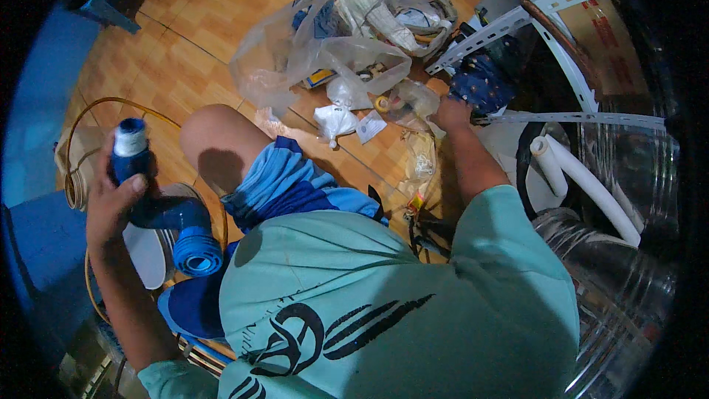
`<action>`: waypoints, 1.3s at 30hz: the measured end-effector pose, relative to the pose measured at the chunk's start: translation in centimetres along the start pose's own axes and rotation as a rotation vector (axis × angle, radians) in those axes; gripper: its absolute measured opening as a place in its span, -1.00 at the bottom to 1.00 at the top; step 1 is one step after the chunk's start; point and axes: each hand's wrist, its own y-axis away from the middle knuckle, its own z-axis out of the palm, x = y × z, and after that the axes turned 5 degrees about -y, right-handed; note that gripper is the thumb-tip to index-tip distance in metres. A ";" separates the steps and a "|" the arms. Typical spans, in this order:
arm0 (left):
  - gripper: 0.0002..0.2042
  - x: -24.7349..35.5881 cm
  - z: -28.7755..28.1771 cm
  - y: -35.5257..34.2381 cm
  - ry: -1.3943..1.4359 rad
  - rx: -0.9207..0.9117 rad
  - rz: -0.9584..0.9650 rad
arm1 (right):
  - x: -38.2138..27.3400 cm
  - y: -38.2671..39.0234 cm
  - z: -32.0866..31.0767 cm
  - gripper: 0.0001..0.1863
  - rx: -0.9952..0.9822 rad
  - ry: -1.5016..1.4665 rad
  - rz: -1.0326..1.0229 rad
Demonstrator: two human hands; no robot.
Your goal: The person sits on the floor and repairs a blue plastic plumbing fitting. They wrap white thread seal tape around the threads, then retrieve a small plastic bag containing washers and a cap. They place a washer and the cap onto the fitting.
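Observation:
My left hand (111,203) is wrapped round a blue plastic pipe fitting (171,212), held up at the left. White tape (131,138) is wound about the fitting's upper end; its other end bends down to a ribbed, round opening. At the far right, my right hand (449,112) reaches down beside a crumpled clear plastic bag (410,102) and a dark blue patterned cloth (484,83). Its fingers are mostly hidden, so their grip does not show. Near that bag lie a small white packet (336,121) and a yellow tape roll (382,104).
A large clear bag (269,55) and a white sack (369,0) with things inside stand ahead on the tiled floor. A white metal rack (569,52) rises at the right, with white pipes (591,185) below it. A yellow hose (111,101) curves along the left.

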 end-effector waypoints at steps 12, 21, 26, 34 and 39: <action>-0.43 3.8 1.6 2.7 -0.342 -0.118 0.182 | 4.5 -2.1 -20.5 -0.65 -0.249 -0.890 -0.329; -0.29 13.1 7.5 4.6 -0.475 -0.505 0.641 | -5.1 10.5 -46.5 -0.66 -0.055 -1.081 -0.882; -0.27 16.5 6.0 8.4 -0.670 -0.455 0.636 | -10.8 15.1 -50.5 -0.64 0.217 -1.281 -0.989; -0.25 11.8 -0.1 15.6 -0.820 -0.243 0.300 | -20.4 16.0 -50.7 -0.73 0.256 -0.466 -1.275; -0.27 9.5 -1.1 18.1 -0.738 -0.198 0.346 | -20.3 18.0 -50.0 -0.69 0.197 -0.780 -1.288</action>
